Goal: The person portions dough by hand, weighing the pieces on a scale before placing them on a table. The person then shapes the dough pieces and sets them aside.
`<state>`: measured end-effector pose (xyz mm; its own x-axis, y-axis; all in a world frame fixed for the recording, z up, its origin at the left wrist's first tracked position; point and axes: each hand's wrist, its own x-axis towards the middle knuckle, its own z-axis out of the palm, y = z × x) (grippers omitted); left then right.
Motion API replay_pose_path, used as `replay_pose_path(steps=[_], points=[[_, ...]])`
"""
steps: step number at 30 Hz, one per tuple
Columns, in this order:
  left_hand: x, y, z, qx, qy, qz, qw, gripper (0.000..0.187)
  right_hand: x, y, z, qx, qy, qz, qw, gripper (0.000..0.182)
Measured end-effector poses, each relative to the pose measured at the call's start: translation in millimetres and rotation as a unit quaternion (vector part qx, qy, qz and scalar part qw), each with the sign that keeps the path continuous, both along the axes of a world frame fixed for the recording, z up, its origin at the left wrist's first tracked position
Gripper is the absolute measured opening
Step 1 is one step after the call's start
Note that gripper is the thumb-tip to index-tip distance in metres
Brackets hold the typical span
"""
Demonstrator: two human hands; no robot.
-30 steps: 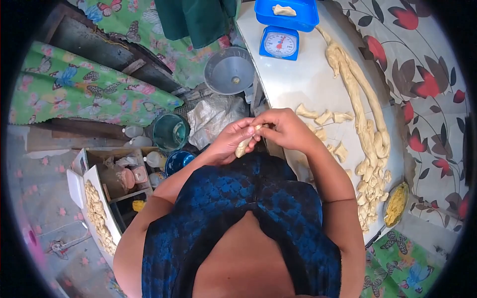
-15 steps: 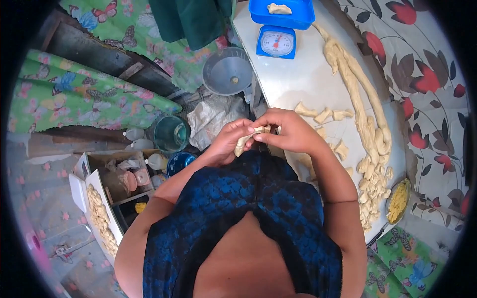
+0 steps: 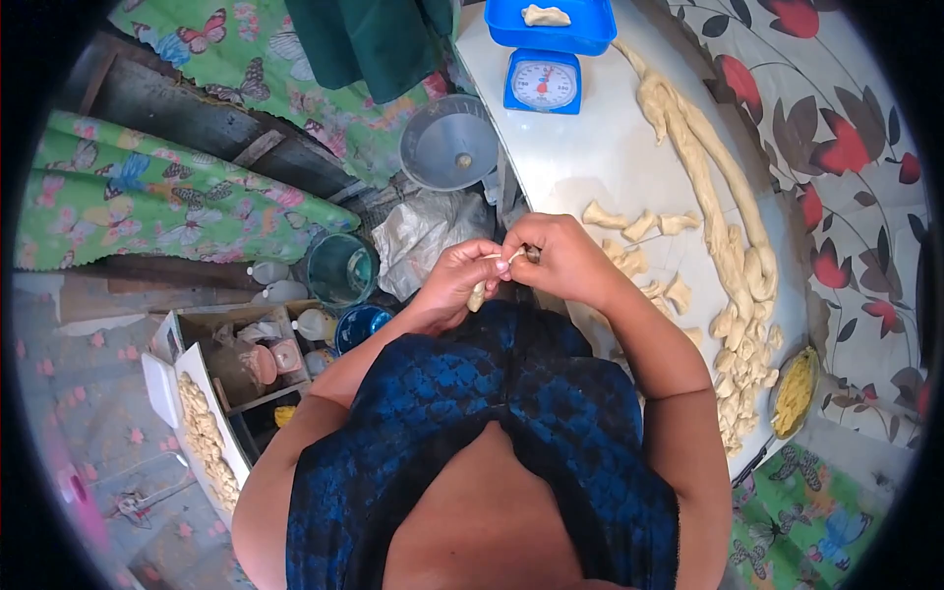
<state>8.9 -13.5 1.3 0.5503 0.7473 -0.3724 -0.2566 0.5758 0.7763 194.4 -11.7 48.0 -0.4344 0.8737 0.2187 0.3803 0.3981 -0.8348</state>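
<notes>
While the left hand (image 3: 454,287) curls closely round a piece of dough (image 3: 477,298), the right hand (image 3: 560,258) has its thumb and fingers drawn narrowly together on the upper end. The two hands touch at the fingertips, which partly hide the piece. It is held just in front of the blue-and-black garment (image 3: 442,379), with its lower end sticking out beneath the left fingers.

Beside the right hand, several short dough strips (image 3: 677,224) lie on the white table (image 3: 560,162). To the right, many small dough lumps (image 3: 737,369) lie heaped near a dish of yellow food (image 3: 795,395), and a long, folded dough rope (image 3: 700,175) stretches away from them. Off to the left is a white board (image 3: 224,411) covered with more lumps.

Beyond the hands are a pale sack (image 3: 408,246) and a grey basin (image 3: 442,143). Near the table's far end stands a blue scale (image 3: 517,96), with a dough strip in its blue tray (image 3: 590,39).
</notes>
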Motion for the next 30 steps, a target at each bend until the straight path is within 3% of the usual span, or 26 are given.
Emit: replay_pose_path(steps=[6, 17, 19, 23, 25, 29, 30], points=[[4.9, 1.8, 11.6, -0.006, -0.002, 0.013, 1.000, 0.011, 16.0, 6.6, 6.6, -0.094, 0.066, -0.038, 0.993, 0.008], [4.1, 6.5, 17.5, 0.006, -0.040, 0.022, 0.999, 0.010, 41.2, 13.7, 8.8, -0.056, 0.145, -0.120, 0.981, 0.014], [-3.7, 3.8, 8.3, -0.007, -0.032, 0.026, 0.999, 0.009, 62.7, 20.9, 10.2, -0.101, 0.272, -0.219, 0.932, 0.016], [-12.8, -3.7, 0.4, -0.063, -0.040, 0.054, 0.996, 0.010, 79.1, 24.5, 18.8, -0.072, 0.360, -0.254, 0.895, 0.019], [-14.4, -4.7, -1.3, -0.088, -0.073, 0.054, 0.992, 0.015, 79.1, 27.2, 23.6, -0.134, 0.435, -0.267, 0.849, 0.023], [-14.7, -2.4, -3.2, -0.089, -0.091, 0.041, 0.991, 0.013, 110.3, 54.6, 17.8, -0.164, 0.362, -0.237, 0.887, 0.027], [-14.0, -1.7, -2.6, -0.091, -0.091, 0.031, 0.991, 0.013, 113.8, 64.5, 24.7, -0.127, 0.357, -0.209, 0.901, 0.025]])
